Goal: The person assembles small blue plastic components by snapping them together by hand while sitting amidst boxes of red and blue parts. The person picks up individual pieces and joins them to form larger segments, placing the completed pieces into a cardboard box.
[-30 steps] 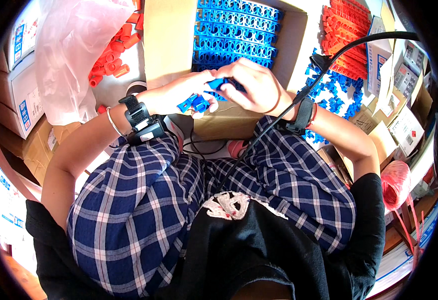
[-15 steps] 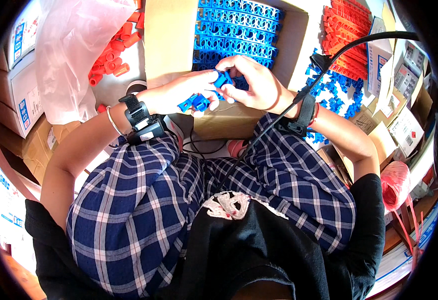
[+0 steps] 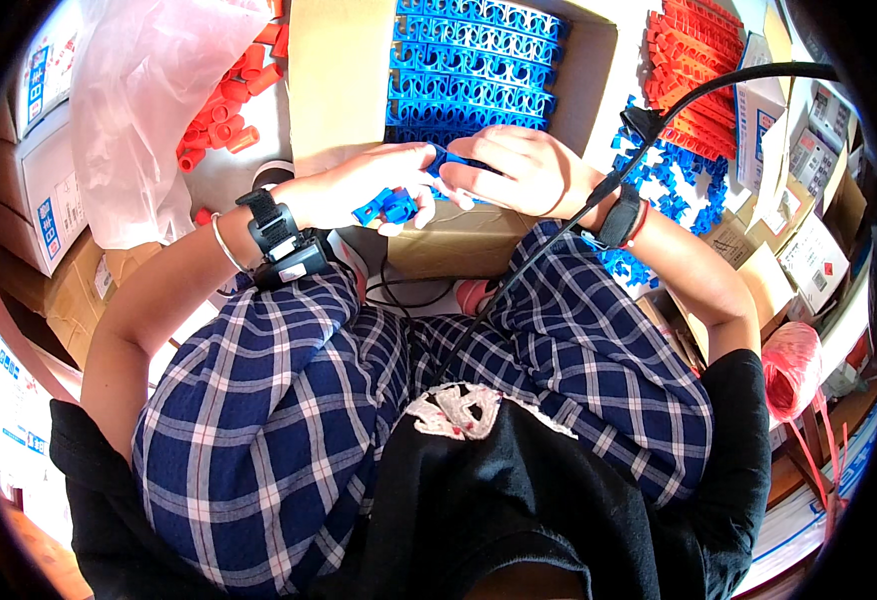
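blue plastic piece between left grip and right grip

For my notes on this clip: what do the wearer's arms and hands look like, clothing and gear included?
Both hands are ungloved, with black sleeves ending around the elbows. The left wrist wears a black strap, a black box with a white label and a pale bangle; the right, a dark band and thin red bracelet.

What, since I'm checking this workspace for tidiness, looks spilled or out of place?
The small blue pieces right of the cardboard box lie loosely scattered, unlike the neat blue rows inside it, so they look spilled, though perhaps deliberately left loose.
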`<act>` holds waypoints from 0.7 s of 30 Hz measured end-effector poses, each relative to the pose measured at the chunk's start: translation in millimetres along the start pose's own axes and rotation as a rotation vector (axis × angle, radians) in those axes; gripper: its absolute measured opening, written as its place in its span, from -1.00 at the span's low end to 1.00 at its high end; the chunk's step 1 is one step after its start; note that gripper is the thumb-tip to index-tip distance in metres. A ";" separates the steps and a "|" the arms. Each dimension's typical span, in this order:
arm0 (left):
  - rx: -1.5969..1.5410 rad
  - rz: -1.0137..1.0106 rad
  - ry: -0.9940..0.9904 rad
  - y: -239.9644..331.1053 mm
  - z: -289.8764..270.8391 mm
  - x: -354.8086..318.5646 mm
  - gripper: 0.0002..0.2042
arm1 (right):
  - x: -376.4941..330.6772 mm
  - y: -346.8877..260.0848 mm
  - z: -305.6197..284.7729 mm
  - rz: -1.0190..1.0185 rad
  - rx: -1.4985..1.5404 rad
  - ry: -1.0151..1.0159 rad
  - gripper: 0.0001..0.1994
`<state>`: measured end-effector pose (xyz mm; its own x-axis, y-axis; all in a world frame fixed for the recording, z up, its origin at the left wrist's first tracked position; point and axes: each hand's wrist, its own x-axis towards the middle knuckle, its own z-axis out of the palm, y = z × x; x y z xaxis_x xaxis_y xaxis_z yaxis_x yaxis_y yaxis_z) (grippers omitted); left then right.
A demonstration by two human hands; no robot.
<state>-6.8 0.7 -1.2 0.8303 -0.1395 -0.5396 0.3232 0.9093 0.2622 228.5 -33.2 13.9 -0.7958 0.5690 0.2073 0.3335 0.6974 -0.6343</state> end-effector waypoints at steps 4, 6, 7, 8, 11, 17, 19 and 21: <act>-0.022 -0.016 0.006 -0.5 -3.6 2.4 -0.45 | 8.3 0.4 -4.5 -0.096 -0.178 0.135 -0.78; -0.095 0.031 -0.056 -5.8 -9.1 3.8 -0.44 | 7.9 0.3 -2.3 -0.093 -0.190 0.127 -0.78; -0.095 0.031 -0.056 -4.7 -7.5 4.0 -0.44 | 6.7 0.1 -0.6 -0.087 -0.201 0.119 -0.77; -0.077 0.018 -0.028 -3.5 -5.3 4.1 -0.42 | 5.2 -0.7 0.8 -0.087 -0.201 0.119 -0.77; -0.052 -0.002 -0.011 -4.8 -6.5 5.9 -0.39 | 1.6 -3.5 2.3 -0.034 -0.211 0.081 -0.76; -0.029 -0.013 -0.035 -6.4 -9.1 6.1 -0.35 | 2.6 -2.8 3.9 0.044 -0.085 0.050 -0.74; -0.027 -0.017 -0.029 -4.0 -7.8 5.4 -0.35 | 1.5 -4.3 4.7 0.119 0.014 0.051 -0.77; -0.031 -0.033 -0.061 -0.9 -6.7 5.0 -0.40 | -1.5 -4.8 1.7 0.126 -0.022 0.101 -0.79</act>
<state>-5.9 1.8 -9.5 0.8459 -0.1920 -0.4976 0.3370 0.9155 0.2196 227.2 -38.2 15.4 -0.6928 0.6925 0.2014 0.4394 0.6267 -0.6436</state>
